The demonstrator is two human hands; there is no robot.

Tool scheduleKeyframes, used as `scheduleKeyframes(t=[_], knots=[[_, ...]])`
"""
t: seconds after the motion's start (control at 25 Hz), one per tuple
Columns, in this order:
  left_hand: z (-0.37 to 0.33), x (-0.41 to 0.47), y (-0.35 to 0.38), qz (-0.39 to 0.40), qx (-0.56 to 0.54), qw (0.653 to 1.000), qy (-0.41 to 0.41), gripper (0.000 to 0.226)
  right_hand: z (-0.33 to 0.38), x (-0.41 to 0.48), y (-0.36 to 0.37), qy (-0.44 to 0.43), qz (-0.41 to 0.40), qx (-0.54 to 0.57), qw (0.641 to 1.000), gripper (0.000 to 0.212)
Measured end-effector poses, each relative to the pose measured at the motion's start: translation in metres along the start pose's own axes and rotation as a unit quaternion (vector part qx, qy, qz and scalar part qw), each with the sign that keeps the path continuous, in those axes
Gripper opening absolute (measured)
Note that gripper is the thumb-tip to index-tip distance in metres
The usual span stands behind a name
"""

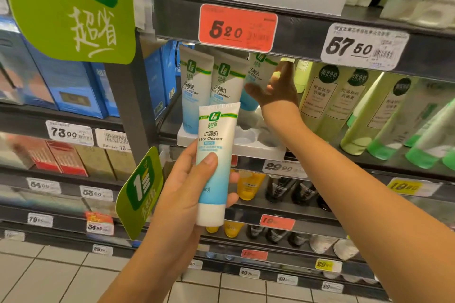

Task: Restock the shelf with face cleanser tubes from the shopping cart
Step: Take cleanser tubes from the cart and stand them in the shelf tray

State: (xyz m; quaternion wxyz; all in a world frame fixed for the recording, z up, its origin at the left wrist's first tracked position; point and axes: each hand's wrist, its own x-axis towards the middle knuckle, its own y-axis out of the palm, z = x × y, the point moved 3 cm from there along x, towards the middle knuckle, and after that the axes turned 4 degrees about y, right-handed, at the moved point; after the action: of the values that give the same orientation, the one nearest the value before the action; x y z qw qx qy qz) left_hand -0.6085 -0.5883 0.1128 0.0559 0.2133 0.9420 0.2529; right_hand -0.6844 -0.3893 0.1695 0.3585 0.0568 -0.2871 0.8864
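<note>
My left hand (187,187) grips a white-and-blue face cleanser tube (214,155) upright, cap down, in front of the shelf. My right hand (275,88) reaches into the shelf and holds a second tube (258,74), thumb and fingers around it, under the upper shelf edge. That tube leans at the right end of the row, beside two more matching tubes (197,86) standing cap down in a white plastic tray (248,145). The tray's front holes are bare. No shopping cart is in view.
Green bottles (327,103) stand close to the right of the tray. Blue boxes (81,88) fill the left bay behind a dark upright post. A green promo sign (71,7) hangs upper left; another (140,192) sticks out below. Price tags line the shelf edges.
</note>
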Motion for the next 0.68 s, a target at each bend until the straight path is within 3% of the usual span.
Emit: scheduleKeyframes(t=[0.28, 0.52, 0.68], knots=[[0.001, -0.002, 0.002, -0.004, 0.004, 1.000, 0.017, 0.053, -0.007, 0.002, 0.011, -0.005, 0.012, -0.014, 1.000, 0.045], [0.003, 0.001, 0.008, -0.007, 0.017, 1.000, 0.015, 0.049, 0.009, -0.014, -0.003, 0.046, 0.041, -0.080, 0.995, 0.040], [0.002, 0.004, 0.012, 0.002, -0.013, 1.000, 0.023, 0.049, 0.012, -0.083, -0.035, -0.035, 0.020, 0.041, 0.998, 0.013]])
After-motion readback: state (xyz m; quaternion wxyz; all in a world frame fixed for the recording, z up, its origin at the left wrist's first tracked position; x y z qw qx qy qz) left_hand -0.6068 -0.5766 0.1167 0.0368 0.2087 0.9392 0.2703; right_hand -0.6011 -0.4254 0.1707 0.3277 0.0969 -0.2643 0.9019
